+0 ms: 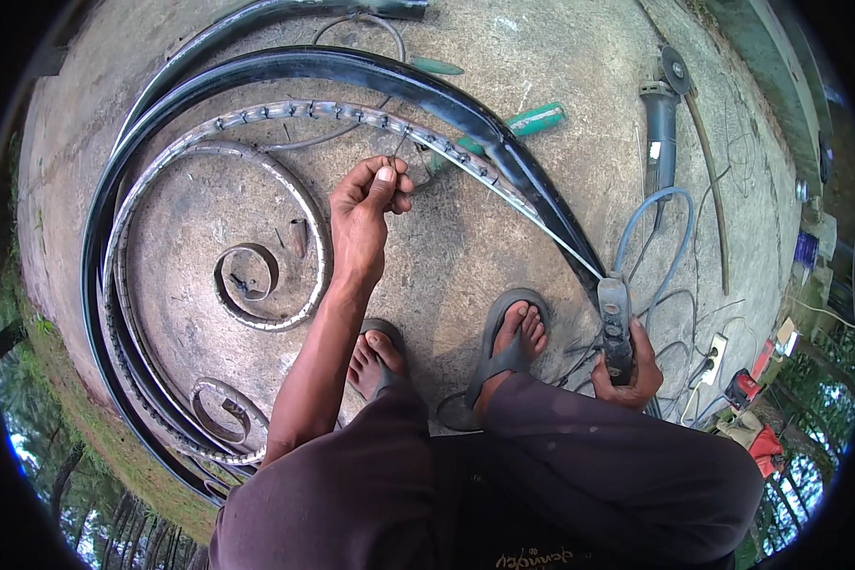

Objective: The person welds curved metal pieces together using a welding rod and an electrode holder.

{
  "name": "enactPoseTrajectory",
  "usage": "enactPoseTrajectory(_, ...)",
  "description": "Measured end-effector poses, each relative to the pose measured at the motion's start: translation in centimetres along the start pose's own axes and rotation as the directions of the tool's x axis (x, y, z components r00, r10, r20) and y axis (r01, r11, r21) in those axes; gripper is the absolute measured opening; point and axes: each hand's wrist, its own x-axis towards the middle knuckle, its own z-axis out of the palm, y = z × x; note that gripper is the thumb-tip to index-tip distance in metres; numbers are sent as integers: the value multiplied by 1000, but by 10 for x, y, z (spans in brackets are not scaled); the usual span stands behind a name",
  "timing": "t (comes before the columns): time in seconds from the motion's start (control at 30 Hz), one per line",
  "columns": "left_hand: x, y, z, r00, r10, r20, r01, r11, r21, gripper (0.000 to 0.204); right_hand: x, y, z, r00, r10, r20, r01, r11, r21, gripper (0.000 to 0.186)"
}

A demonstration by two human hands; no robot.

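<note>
My left hand (pixel 370 204) is closed in a pinch, holding up a short thin dark wire (pixel 398 147) beside the curved metal strip (pixel 299 110). Short dark bits are set in a row along that strip, which winds round in a large arc. My right hand (pixel 632 370) wraps round a worn dark electrode holder (pixel 616 323). A thin pale rod (pixel 560 239) slants up and left from its far end, and its tip lies by the end of the strip. Just beyond runs a thick, glossy black curved tube (pixel 380 68).
At the far right lies an angle grinder (pixel 657 133). A green cylindrical piece (pixel 537 119) rests under the black tube. Blue cable (pixel 686 214) loops near a white socket strip (pixel 715 359). A metal scroll (pixel 273 275) lies at left. My sandalled feet (pixel 518 337) stand on the concrete.
</note>
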Motion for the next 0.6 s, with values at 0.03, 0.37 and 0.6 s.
enactPoseTrajectory(0.03,0,-1,-3,1000,-9,-4,9,1000,-14,17,2,1,2,1000,-18,-12,18,1000,5,71)
enactPoseTrajectory(0.37,-3,4,0,1000,-24,-12,24,999,49,19,8,-5,1,998,-39,41,41,997,-61,70)
enactPoseTrajectory(0.6,-4,-3,-3,998,-41,-43,42,999,12,19,6,-6,1,999,-4,37,4,1000,-9,70)
